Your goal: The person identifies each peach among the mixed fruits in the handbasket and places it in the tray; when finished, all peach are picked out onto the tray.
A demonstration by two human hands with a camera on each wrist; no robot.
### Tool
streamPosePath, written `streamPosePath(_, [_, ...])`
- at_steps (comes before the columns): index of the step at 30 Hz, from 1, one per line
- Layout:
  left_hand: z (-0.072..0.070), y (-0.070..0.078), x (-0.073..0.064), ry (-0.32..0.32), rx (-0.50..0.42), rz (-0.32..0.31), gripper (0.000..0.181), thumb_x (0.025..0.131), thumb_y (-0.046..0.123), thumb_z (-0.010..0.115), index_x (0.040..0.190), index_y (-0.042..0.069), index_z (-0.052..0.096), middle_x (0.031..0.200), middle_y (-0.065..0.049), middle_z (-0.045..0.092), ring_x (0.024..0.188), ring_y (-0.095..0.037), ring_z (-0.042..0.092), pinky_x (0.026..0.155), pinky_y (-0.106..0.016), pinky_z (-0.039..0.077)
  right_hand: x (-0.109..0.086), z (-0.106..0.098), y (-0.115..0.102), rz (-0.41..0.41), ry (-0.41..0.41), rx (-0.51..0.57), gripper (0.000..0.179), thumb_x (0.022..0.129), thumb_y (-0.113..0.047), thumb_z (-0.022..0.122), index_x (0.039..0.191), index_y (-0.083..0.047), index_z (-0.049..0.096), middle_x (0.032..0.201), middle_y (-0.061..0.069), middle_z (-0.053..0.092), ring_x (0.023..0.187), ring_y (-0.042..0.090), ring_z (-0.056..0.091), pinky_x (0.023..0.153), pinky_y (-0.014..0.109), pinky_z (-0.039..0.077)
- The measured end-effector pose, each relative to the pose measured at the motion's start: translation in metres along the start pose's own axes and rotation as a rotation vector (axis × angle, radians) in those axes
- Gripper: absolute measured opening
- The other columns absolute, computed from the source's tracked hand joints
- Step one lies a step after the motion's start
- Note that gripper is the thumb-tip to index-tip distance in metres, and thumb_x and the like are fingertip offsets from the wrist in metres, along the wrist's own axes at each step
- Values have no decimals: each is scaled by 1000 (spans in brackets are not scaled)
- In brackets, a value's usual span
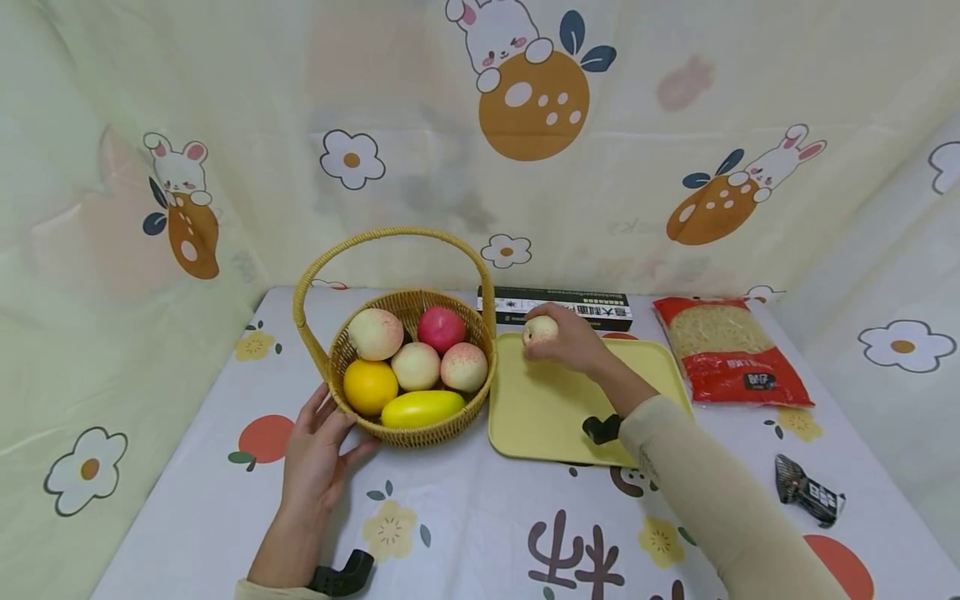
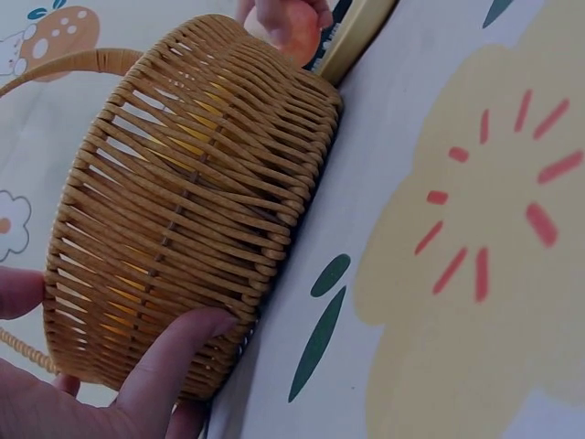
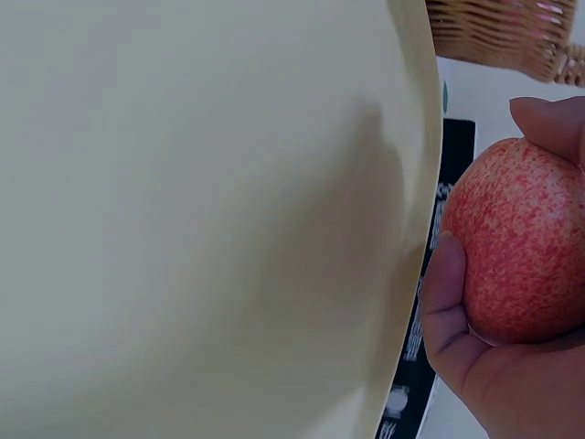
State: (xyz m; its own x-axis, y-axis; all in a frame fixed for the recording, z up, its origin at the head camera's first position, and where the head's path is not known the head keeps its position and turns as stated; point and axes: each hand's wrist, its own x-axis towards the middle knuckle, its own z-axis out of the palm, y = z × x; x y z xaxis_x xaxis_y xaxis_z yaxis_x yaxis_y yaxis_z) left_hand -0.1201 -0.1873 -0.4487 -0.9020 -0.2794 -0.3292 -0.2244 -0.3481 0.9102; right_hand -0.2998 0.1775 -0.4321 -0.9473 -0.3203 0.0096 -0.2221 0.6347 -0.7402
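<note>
Right hand (image 1: 567, 342): while it grasps a round red-and-cream peach (image 3: 521, 247), a flat pale-yellow tray (image 1: 551, 417) lies near that grip.
Peach: likely light, firm; best held around its middle.
Left hand (image 1: 318, 450): rests unclenched against a tan wicker basket (image 1: 429, 436).

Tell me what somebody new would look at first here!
Probably the wicker basket, left of the yellow tray, because it's piled with bright fruit. Next, maybe the blushing peach held in the right hand, near the tray's far edge. Behind the table, a big bunny printed on the backdrop peeks over an orange fruit picture.
</note>
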Motion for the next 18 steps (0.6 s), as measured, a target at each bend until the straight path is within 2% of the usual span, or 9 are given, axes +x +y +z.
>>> streamPosePath(5, [1,1,0,-1,-2,2,77,102,10,57,169,29,25,170,-1,37,143,-23,51,86,-45,66,12,10,-7,-52,-17,-66,64,79,-20,86,138,-10,64,125,17,67,98,31,62,78,38,53])
streamPosePath(12, [1,0,0,4,0,-1,76,102,10,57,169,29,26,170,-2,37,143,-26,51,86,-45,66,19,20,-9,-45,-43,-117,67,79,-24,83,141,-12,62,130,18,66,104,31,62,83,40,54])
streamPosePath(18, [-1,0,-1,-3,5,5,76,102,11,57,169,29,26,170,-2,36,142,-26,51,88,-46,66,22,26,-8,-56,-50,-118,65,78,-23,84,139,-14,64,131,17,66,103,32,62,81,40,55])
